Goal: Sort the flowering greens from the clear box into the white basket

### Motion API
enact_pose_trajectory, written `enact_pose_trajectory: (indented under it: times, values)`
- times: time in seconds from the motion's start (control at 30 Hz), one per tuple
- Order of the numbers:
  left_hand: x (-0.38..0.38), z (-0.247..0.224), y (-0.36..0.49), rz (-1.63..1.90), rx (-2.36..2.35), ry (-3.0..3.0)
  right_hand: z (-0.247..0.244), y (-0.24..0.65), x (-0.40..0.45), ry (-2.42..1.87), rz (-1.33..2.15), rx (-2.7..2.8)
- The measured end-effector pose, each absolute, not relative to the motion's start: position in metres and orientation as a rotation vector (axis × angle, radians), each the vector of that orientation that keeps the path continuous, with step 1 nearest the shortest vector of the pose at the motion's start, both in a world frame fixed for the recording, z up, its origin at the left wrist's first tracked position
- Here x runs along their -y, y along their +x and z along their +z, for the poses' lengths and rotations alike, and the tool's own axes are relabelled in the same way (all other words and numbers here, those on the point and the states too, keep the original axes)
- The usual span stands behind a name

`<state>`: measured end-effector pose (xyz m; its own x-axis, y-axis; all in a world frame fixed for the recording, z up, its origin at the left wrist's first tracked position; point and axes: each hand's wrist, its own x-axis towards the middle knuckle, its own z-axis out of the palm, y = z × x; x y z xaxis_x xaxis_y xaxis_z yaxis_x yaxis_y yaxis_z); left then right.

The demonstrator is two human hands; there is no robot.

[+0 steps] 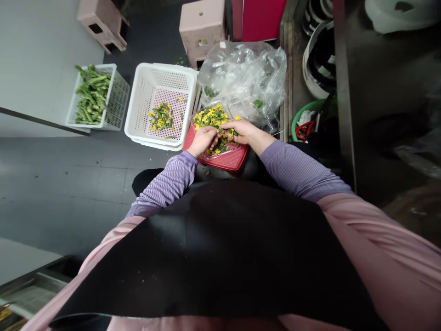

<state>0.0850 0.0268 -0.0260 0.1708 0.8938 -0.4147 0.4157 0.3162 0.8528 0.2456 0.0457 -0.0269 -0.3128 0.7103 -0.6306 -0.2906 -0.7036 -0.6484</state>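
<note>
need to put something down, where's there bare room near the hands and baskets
Mostly bare grey floor lies between the stalk basket and left sleeve; dark floor shows between the two pink stools. The red surface is crowded: flowering greens, the left hand and right hand, with plastic bags just beyond.

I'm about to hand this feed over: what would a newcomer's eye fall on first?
Probably the bright yellow-flowered greens heaped over the red surface, with the left hand and right hand close together at the heap. Next, the large white basket to their left, with a smaller yellow-flowered pile inside, and the crumpled clear plastic just beyond the hands.
</note>
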Motion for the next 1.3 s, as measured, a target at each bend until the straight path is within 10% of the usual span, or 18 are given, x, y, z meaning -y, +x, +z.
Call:
enact_pose_trajectory:
  times: [0.37, 0.9, 1.3]
  values:
    - [-0.042, -0.075, 0.119, -0.349, -1.459, 2.178, -0.026, 0.264, -0.059, -1.216, 2.002, 0.475]
    - [-0.044, -0.023, 0.075, 0.525, -1.431, 1.24, -0.033, 0.251, -0.047, -1.297, 1.915, 0.902]
    - [-0.043, -0.009, 0.079, 0.37, -1.391, 1.332, -0.039, 0.26, -0.046, -1.337, 1.783, 1.459]
